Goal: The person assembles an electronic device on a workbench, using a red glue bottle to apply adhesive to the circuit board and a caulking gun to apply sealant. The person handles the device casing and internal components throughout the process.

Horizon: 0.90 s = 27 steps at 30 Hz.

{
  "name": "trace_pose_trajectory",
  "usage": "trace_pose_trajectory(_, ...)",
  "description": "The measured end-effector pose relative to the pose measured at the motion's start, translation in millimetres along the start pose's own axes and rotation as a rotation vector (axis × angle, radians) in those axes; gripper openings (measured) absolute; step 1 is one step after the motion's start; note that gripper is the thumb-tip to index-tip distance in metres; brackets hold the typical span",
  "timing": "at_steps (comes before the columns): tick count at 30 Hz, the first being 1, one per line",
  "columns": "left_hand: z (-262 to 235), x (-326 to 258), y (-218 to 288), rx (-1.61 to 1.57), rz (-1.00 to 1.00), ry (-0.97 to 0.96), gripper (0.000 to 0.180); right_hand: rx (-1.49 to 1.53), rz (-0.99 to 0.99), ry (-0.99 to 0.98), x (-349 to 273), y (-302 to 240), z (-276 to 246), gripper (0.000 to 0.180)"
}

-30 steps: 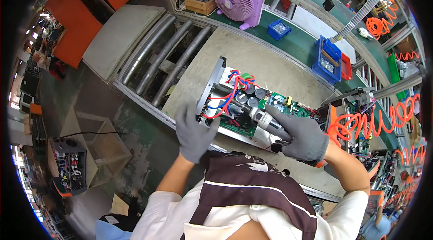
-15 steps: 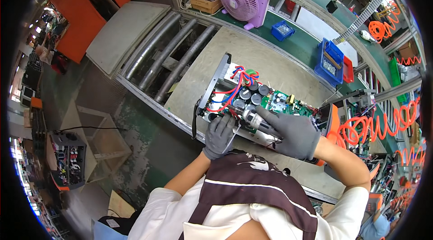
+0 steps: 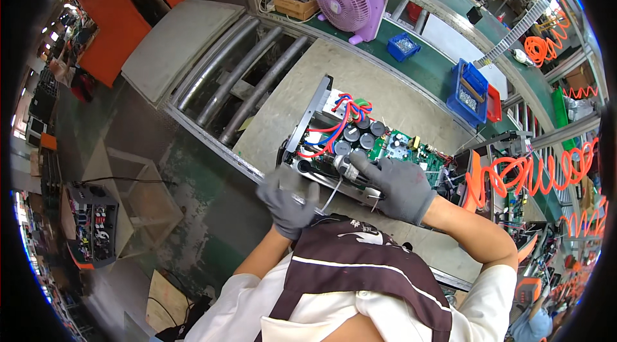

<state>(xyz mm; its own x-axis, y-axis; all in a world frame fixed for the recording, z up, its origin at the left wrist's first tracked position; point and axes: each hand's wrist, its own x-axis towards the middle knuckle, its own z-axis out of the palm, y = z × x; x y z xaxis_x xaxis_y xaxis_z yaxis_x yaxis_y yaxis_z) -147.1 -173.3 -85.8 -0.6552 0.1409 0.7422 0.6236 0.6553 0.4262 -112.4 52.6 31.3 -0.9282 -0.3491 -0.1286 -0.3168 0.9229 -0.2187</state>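
Observation:
An opened electronic unit (image 3: 392,143) lies on the bench, with a green circuit board, several black cylindrical capacitors (image 3: 351,133) and red and blue wires (image 3: 350,109). My right hand (image 3: 403,189), grey-gloved, is wrapped round a silver-grey cylindrical power screwdriver (image 3: 347,167). Its front end points into the unit near the capacitors; the tip is hidden. Off the unit's near left corner is my left hand (image 3: 289,201), also gloved and partly blurred, thumb and fingers apart, with nothing visible in it. A thin white strip (image 3: 332,195) sticks out between the hands.
Metal rollers (image 3: 241,85) lie left of the bench board (image 3: 334,62). Beyond stand a purple fan (image 3: 347,5), a wooden box (image 3: 295,5) and blue bins (image 3: 468,95) of small metal parts. Orange coiled hoses (image 3: 533,172) hang at right. Another opened unit (image 3: 93,223) sits at lower left.
My left hand has drawn back to the left, away from the screwdriver's front end, and its fingers have spread. My right hand has shifted slightly left with the screwdriver.

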Motion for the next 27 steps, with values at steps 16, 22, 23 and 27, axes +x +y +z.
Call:
trace_pose_trajectory(16, 17.6, 36.4, -33.4, -0.212, -0.225, -0.28, 0.046, 0.028, -0.078, 0.079, 9.9, 10.7, 17.9, 0.077)
trace_pose_trajectory(22, 15.6, 37.5, -36.4, -0.134, -0.189, -0.296, 0.045, 0.016, -0.002, -0.049, 9.2, -0.4, -1.1, 0.072)
trace_pose_trajectory(23, 14.5, 38.9, -36.7, -0.097, -0.169, -0.307, 0.045, 0.013, -0.007, -0.022, 7.9, -0.6, -1.6, 0.074)
trace_pose_trajectory(27, 10.4, 39.3, -35.7, -0.139, -0.206, -0.336, 0.043, -0.019, -0.029, 0.012, -5.6, -0.2, 0.7, 0.077)
